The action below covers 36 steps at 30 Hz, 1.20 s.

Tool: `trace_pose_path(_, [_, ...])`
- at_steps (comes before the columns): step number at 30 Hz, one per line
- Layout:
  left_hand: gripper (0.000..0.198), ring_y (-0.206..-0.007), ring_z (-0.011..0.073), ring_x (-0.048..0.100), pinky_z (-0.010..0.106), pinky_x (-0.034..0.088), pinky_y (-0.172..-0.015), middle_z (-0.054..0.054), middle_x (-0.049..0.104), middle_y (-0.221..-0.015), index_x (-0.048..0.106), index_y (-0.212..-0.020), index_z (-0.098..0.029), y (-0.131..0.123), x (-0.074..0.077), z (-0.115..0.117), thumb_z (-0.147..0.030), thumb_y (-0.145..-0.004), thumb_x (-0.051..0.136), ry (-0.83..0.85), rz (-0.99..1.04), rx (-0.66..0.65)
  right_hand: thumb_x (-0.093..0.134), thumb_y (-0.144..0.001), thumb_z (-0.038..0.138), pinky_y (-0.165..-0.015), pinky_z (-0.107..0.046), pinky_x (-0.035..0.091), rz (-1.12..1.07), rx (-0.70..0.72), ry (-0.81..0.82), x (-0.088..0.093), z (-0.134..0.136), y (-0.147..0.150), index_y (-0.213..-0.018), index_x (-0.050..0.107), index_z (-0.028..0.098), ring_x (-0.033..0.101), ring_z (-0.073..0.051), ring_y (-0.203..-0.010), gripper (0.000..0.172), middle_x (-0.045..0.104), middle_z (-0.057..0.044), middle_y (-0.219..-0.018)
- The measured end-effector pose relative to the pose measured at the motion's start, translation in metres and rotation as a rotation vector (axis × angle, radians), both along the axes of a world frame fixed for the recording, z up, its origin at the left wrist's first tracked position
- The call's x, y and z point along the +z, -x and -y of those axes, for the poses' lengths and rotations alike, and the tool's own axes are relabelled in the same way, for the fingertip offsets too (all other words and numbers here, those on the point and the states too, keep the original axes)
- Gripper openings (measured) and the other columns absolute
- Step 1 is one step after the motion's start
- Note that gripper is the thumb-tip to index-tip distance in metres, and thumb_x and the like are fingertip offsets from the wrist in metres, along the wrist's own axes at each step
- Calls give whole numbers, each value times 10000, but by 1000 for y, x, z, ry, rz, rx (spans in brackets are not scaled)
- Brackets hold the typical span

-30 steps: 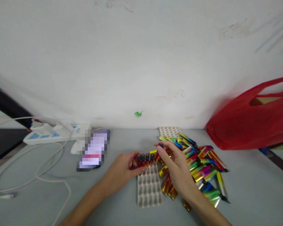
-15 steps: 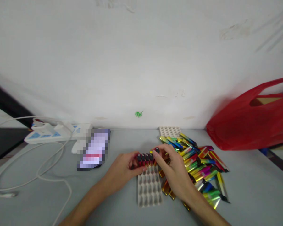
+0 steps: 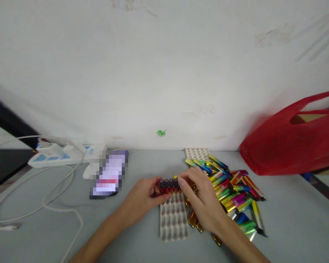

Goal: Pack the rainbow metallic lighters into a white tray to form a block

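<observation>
My left hand is closed around the left end of a row of slim, black-ended tubes, which look like lighters. The row stands upright at the far end of a pale tray with oval cells. At the row's right end, the fingers of my right hand are bent in a pinch. They cover most of the tube there. Right beside and under this hand spreads a pile of shiny, multicoloured tubes, some with dark ends.
A second pale tray lies against the wall. On the right leans a red bag. To the left are a phone, a white power strip and a loose white cable.
The black-ended tube in my right fingers was raised above the row; it has gone down, and its top is now hidden. My left hand has hardly moved.
</observation>
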<state>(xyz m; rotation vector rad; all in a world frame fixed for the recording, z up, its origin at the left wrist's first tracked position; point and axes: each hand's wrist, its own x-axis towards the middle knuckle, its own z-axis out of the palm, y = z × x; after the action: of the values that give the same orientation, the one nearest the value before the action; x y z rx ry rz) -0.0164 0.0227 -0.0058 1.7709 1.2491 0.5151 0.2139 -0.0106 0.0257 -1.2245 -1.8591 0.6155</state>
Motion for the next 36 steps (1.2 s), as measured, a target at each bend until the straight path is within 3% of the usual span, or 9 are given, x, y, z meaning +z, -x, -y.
trace_pose_path(5, [324,-708,175,559,263,320,-611,-28,643,-762,712,-965,-172,0,-1,0,-477,-904,804,25,23,-7,496,-1158,396,-918,-408,428,-30,-103,-2,1,-2,-7,-1005,704,234,642,-263,-972,305,723,-47,-987])
trace_pose_path(8, [333,-672,166,529,264,303,-595,-40,609,-727,713,-964,-174,-1,1,0,-486,-894,805,23,9,1,665,-1047,377,-759,-369,410,106,-127,31,9,-7,-22,-998,717,228,610,-230,-768,166,643,3,-780])
trace_pose_path(12, [362,-635,157,497,269,284,-578,-52,583,-688,717,-942,-178,-2,3,0,-524,-889,806,8,-23,2,843,-917,372,-621,-332,334,308,76,245,26,-16,-52,-885,783,247,502,-174,-589,142,551,53,-633])
trace_pose_path(16, [379,-649,161,520,265,299,-579,-49,600,-709,721,-985,-170,-1,1,-1,-526,-891,809,24,-4,2,946,-857,334,-914,-418,457,381,261,274,33,-17,-70,-813,858,299,626,-252,-923,105,685,-16,-867])
trace_pose_path(19, [374,-663,163,529,264,299,-580,-44,604,-723,722,-995,-167,0,-1,-1,-514,-893,817,25,12,1,984,-830,362,-1127,-559,378,435,267,319,28,-14,-72,-845,887,336,608,-298,-1069,101,683,-37,-975])
trace_pose_path(22, [375,-653,161,521,267,299,-581,-45,604,-717,723,-986,-170,0,0,0,-521,-897,821,19,-4,9,1018,-787,364,-1234,-632,258,463,265,396,23,-12,-70,-855,895,354,594,-320,-1154,142,674,-37,-1042])
trace_pose_path(25, [373,-660,164,533,269,305,-588,-43,614,-718,721,-970,-173,0,1,0,-524,-898,825,14,-7,5,1014,-797,345,-1271,-654,182,501,254,426,22,-13,-68,-869,900,365,588,-312,-1167,137,656,-27,-1045])
trace_pose_path(31, [369,-664,164,535,266,299,-587,-41,618,-714,702,-942,-176,0,1,-1,-524,-897,816,19,18,-3,1016,-780,325,-1223,-629,287,553,239,456,26,-12,-56,-914,908,355,542,-343,-1204,174,667,-45,-1074])
trace_pose_path(36, [364,-637,158,512,270,310,-595,-43,622,-692,640,-849,-196,0,2,-1,-515,-887,811,6,24,3,1034,-718,212,-1264,-727,189,463,260,407,22,-9,-52,-857,849,297,587,-356,-1198,247,694,-32,-1058])
